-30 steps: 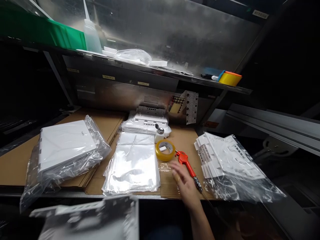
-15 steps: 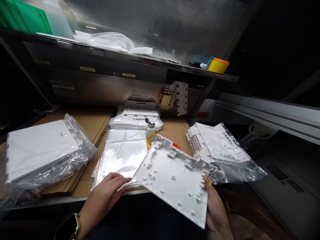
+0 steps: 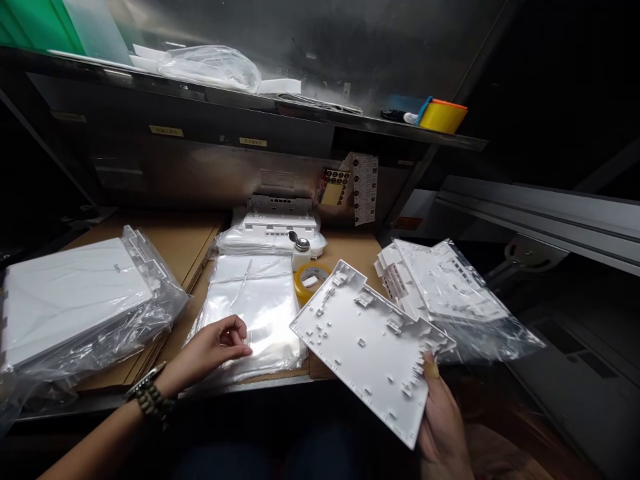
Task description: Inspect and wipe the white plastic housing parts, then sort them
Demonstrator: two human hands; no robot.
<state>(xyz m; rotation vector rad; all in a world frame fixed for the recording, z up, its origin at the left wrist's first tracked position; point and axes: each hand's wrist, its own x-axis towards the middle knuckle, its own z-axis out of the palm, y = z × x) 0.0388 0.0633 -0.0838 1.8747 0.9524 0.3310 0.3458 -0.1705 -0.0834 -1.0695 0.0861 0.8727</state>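
A white plastic housing panel (image 3: 365,347), its moulded inner side facing up, is tilted over the table's front edge. My right hand (image 3: 443,420) grips it by its lower right side. My left hand (image 3: 225,343) hovers over the stack of clear plastic bags (image 3: 260,300), fingers curled in and thumb near the fingertips; whatever may be between them is too small to make out. A roll of yellow tape (image 3: 300,283) and a small bottle with a metal top (image 3: 301,253) stand behind the panel.
Bagged white panels (image 3: 75,293) lie on cardboard (image 3: 185,240) at the left. More bagged parts (image 3: 450,287) sit at the right, and white housings (image 3: 280,217) on bags at the back. A metal shelf (image 3: 210,97) crosses above, holding a yellow container (image 3: 443,117).
My left hand has left the panel's left corner and moved over the bags, its fingers curling. The panel has shifted right in my right hand, showing more of the tape roll.
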